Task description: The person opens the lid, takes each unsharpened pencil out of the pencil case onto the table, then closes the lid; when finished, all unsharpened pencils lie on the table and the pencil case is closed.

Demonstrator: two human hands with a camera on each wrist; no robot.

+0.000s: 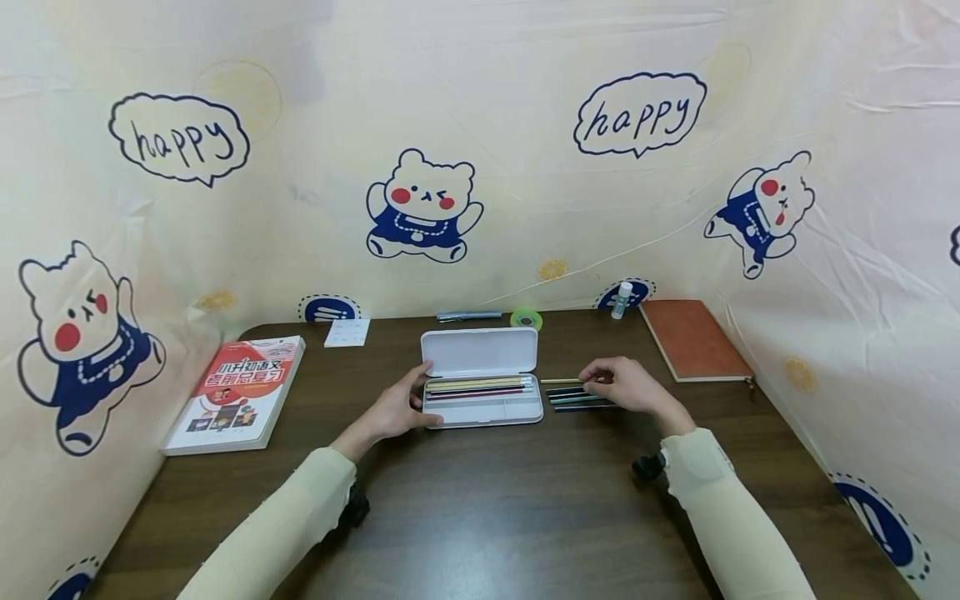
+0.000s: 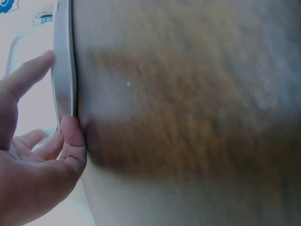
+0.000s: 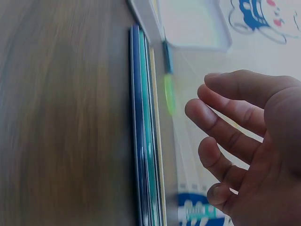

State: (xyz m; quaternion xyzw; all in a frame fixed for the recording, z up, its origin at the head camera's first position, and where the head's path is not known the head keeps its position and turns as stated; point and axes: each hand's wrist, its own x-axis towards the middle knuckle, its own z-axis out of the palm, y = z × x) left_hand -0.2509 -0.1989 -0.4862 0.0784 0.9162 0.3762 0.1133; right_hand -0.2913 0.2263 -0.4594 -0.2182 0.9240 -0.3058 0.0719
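The left hand [image 1: 393,408] steadies the open white pencil case [image 1: 482,410] at its 9 o'clock end, thumb and fingers [image 2: 71,136] pressed on its rim. At the case's 3 o'clock, the right hand [image 1: 628,385] hovers over loose pencils [image 1: 573,396] on the bench [image 1: 510,500], fingers [image 3: 221,125] spread and relaxed, touching them lightly. Farther off, at 10 o'clock lies a book [image 1: 232,392], at 2 o'clock a brown notebook [image 1: 693,337].

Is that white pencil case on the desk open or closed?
Open. The pencil case has its lid folded back flat behind the tray, and several pencils lie in view inside. The left hand holds its left end.
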